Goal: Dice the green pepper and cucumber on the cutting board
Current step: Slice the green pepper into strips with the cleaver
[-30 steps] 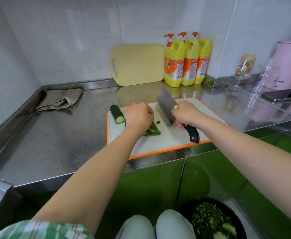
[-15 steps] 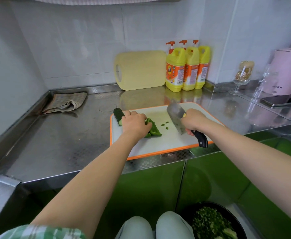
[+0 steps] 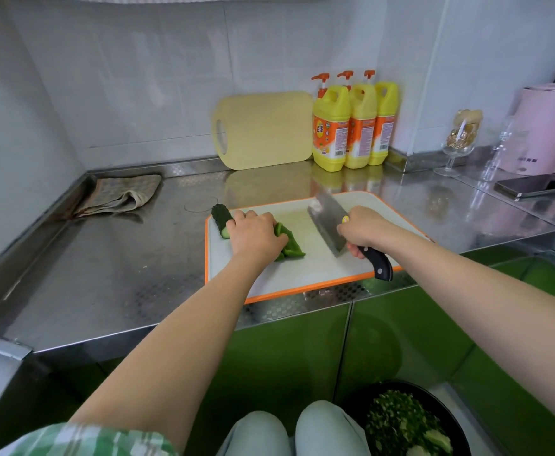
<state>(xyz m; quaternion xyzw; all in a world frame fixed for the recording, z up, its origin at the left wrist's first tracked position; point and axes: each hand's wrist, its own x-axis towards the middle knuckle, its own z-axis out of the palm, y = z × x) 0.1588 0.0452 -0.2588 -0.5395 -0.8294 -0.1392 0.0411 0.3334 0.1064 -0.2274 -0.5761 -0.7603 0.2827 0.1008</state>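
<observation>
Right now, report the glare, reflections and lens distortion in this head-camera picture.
In the head view, the steel counter mirrors the leaning yellow board and the detergent bottles as soft smears; light is diffuse, with faint shadows; the wide lens bows the tile lines of the wall and stretches the forearms toward the lower corners; the cleaver carries a pale sheen near its far end.

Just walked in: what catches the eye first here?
The right hand holds a cleaver over the orange-rimmed cutting board, while the left hand holds down a green pepper on it. A cucumber lies at the board's far left corner; three yellow bottles stand against the wall.
</observation>
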